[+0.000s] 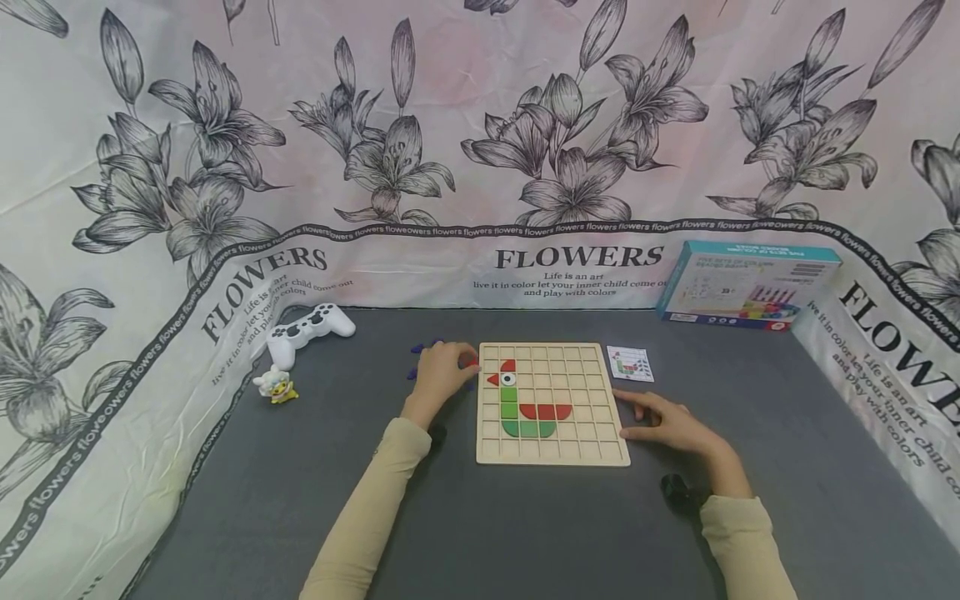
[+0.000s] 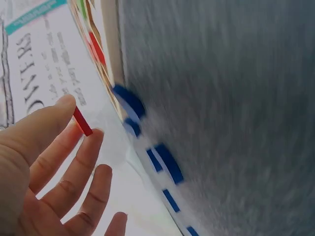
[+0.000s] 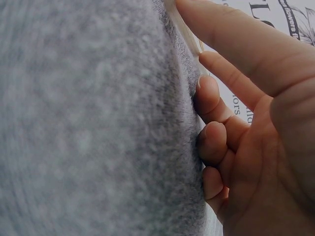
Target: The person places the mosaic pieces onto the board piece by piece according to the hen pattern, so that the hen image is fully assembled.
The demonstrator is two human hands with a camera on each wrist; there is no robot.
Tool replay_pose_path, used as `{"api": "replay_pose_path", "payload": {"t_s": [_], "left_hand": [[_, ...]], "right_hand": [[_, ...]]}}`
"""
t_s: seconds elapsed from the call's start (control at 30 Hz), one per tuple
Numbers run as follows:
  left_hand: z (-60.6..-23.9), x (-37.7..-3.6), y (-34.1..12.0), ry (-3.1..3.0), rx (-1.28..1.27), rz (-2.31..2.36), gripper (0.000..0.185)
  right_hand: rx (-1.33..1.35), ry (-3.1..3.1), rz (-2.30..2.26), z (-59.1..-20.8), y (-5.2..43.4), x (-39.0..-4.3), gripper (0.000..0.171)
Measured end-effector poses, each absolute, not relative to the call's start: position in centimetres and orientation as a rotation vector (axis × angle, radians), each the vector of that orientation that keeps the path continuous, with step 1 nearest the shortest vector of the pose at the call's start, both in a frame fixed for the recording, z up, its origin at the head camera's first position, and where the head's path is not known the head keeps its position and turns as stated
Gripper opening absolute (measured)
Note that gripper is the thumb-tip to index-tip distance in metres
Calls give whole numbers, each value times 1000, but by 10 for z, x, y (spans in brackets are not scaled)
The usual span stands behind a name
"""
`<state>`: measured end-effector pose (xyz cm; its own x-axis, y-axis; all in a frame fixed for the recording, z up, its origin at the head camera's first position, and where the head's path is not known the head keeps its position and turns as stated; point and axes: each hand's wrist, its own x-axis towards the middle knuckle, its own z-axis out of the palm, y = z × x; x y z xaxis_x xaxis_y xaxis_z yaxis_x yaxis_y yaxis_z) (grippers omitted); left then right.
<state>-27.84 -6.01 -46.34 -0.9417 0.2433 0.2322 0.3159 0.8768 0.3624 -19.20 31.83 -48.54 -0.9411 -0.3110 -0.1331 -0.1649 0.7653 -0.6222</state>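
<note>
Your left hand (image 1: 440, 372) pinches a red piece (image 2: 82, 122) between thumb and fingertips at the left edge of the wooden grid board (image 1: 552, 450), frame centre. Your right hand (image 1: 670, 423) rests spread against the board's right edge, fingers relaxed.

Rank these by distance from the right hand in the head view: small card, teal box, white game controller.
From the right hand:
1. Small card, just beyond it beside the wooden board.
2. Teal box, at the far right against the backdrop.
3. White game controller, far left, across the board.
</note>
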Motion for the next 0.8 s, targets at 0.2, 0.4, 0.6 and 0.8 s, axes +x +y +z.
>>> {"api": "replay_pose_path", "payload": {"t_s": [0.2,0.4,0.6,0.8], "left_hand": [[-465,-258,-50,-2892,-496,-588,25],[-464,-240,-39,-2907,-586,-630,23],[-465,-224,-30,-2928,-662,-652,19],[-466,-212,-24,-2936,-732,-609,18]], "right_hand": [[-408,2736,-951,-485,318,-192,68],[-402,2738,-942,-484,317,-191,68],[-377,2733,-944,-483,318,-191,68],[-387,2730,-945,-484,318,-192,68]]}}
